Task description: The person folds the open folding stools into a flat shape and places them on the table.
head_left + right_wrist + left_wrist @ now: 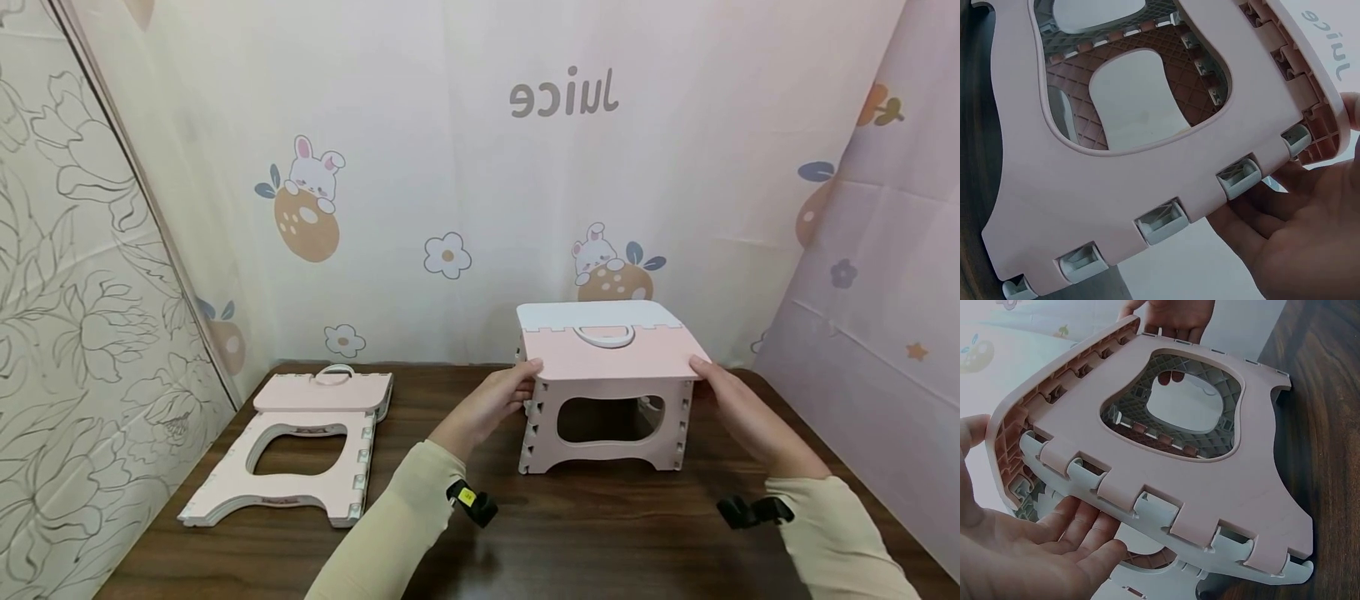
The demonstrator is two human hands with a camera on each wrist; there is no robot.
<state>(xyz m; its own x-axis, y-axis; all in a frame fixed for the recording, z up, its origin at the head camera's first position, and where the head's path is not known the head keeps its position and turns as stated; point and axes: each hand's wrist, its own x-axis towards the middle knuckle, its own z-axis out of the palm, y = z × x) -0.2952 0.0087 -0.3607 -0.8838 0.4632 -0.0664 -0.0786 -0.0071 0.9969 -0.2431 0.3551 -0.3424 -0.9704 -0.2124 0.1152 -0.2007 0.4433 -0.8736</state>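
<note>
A pink and white folding stool (611, 360) stands unfolded on the table, right of centre, with a white carry handle (606, 337) in its top. My left hand (487, 408) grips its left side, thumb at the top edge. In the left wrist view, that hand's fingers (1075, 528) lie against the hinged side under the top. At the stool's right side my right hand (742, 412) holds the edge of the top, the thumb over the front corner. The right wrist view has its fingers (1254, 219) beneath the edge, partly hidden by the side panel.
A second pink and white stool (296, 487) lies folded on the left of the brown wooden table (600, 533). A printed curtain (450, 167) hangs behind the table, and more patterned cloth hangs at both sides. Dark wrist straps sit on both sleeves.
</note>
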